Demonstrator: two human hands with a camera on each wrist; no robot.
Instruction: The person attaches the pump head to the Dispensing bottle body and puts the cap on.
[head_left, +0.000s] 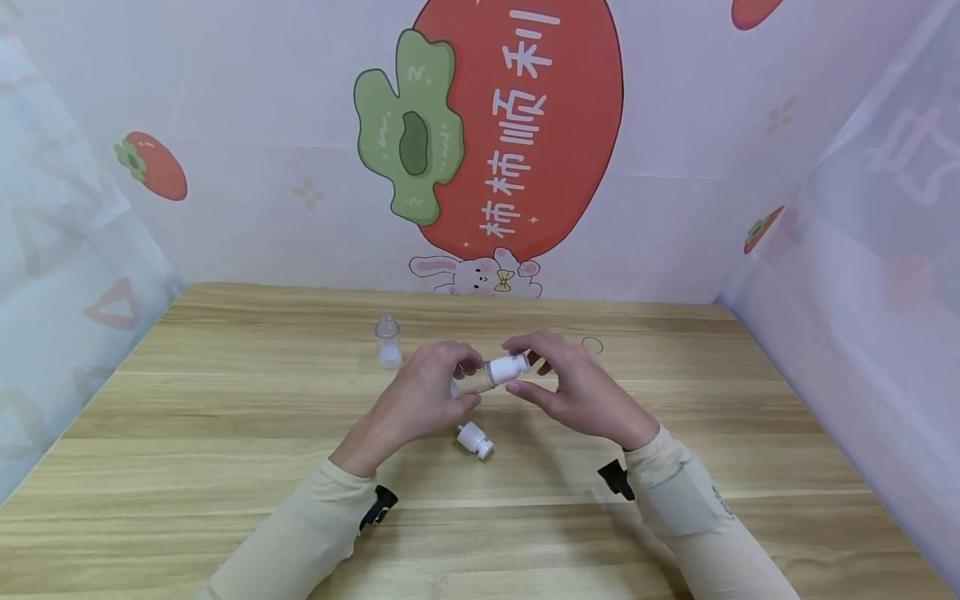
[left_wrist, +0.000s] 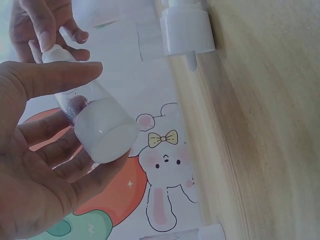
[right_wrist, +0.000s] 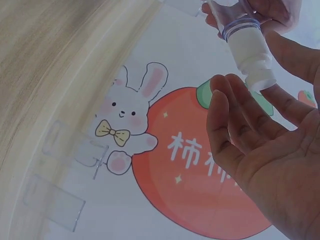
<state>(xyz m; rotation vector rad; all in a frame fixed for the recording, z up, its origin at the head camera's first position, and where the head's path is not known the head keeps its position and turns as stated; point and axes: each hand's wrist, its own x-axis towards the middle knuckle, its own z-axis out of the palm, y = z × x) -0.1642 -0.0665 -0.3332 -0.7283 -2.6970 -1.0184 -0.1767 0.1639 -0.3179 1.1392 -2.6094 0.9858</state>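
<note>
My left hand (head_left: 431,390) grips a clear pump bottle (head_left: 474,383) round its body, thumb on one side and fingers on the other. The bottle is tilted above the table; its white base (left_wrist: 107,130) faces the left wrist camera. A white pump top (right_wrist: 250,52) sits on its upper end, pointing toward my right hand (head_left: 573,383). That hand's thumb and fingers are spread around the pump top, fingertips close to it and not closed round it. Below the hands, a second white pump top (head_left: 475,439) lies loose on the table.
Behind my left hand, another clear bottle (head_left: 388,343) with a white bottom stands upright. A small clear piece with a round edge (head_left: 592,344) lies beyond my right hand. The wooden table (head_left: 225,433) ends at a printed backdrop (head_left: 247,225).
</note>
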